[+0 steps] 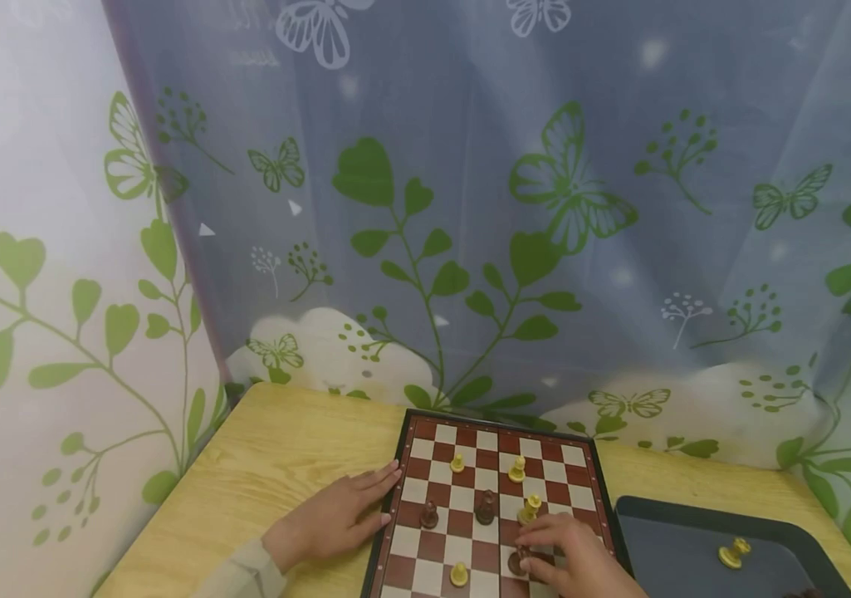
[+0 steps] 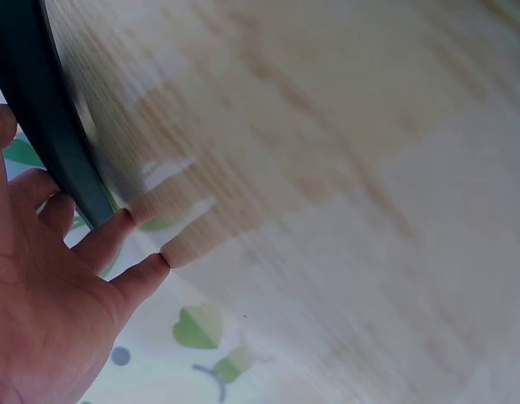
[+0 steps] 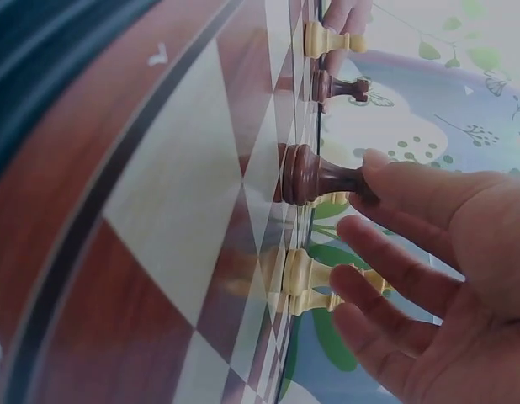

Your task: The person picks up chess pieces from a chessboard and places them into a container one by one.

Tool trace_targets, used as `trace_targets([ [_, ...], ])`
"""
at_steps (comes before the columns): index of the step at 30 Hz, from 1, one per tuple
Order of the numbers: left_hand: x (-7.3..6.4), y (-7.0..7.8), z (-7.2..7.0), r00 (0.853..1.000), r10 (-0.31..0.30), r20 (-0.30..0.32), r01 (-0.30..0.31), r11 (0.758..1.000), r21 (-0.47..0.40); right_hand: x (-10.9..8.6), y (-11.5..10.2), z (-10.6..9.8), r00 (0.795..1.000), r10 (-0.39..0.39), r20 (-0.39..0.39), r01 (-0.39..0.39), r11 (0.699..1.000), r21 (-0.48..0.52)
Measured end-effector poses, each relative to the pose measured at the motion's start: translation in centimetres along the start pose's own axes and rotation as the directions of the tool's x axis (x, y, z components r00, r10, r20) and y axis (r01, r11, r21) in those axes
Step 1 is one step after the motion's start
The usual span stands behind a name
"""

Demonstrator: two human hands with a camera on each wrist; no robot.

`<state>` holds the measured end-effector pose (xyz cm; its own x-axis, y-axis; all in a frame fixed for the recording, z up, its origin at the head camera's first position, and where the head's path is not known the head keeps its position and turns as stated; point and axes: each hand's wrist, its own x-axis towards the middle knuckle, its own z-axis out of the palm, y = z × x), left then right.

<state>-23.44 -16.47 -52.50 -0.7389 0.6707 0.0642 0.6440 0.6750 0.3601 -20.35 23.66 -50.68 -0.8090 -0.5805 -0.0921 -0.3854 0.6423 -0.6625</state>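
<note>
My right hand [image 1: 570,552] pinches the top of a dark brown chess piece [image 3: 306,177] between thumb and forefinger, and the other fingers are spread. The piece stands upright, its base right at the chessboard [image 1: 460,550]; its top is hidden by the fingertips. Just beyond that hand is a tall yellow piece [image 1: 530,508]. Two more dark pieces stand to the left, one near the middle [image 1: 486,507] and a rook [image 1: 429,515]. A yellow pawn [image 1: 458,574] is near the front. My left hand [image 1: 339,517] lies with extended fingers along the board's left edge.
Farther back on the board are another yellow pawn [image 1: 457,463] and a yellow piece [image 1: 517,469]. To the right sits a dark tray [image 1: 664,531] with a yellow piece [image 1: 734,552] lying in it. A printed curtain [image 1: 455,208] hangs behind the wooden table [image 1: 298,432].
</note>
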Motion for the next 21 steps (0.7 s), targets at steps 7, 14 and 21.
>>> trace_targets([
  [7,0.1,0.0,0.2,1.0,0.004,-0.005,-0.004,1.0,-0.003,-2.1,-4.2,-1.4,0.975,-0.046,-0.216,0.033,0.997,-0.063],
  [14,0.0,0.2,0.2,1.0,0.008,0.005,-0.008,1.0,0.001,-4.1,-4.2,-1.6,0.896,-0.053,-0.44,-0.028,0.984,-0.175],
  [21,-0.1,0.2,-0.1,1.0,0.006,0.001,-0.006,1.0,-0.008,-6.1,-3.2,-1.9,0.837,0.077,-0.541,-0.186,0.971,-0.149],
])
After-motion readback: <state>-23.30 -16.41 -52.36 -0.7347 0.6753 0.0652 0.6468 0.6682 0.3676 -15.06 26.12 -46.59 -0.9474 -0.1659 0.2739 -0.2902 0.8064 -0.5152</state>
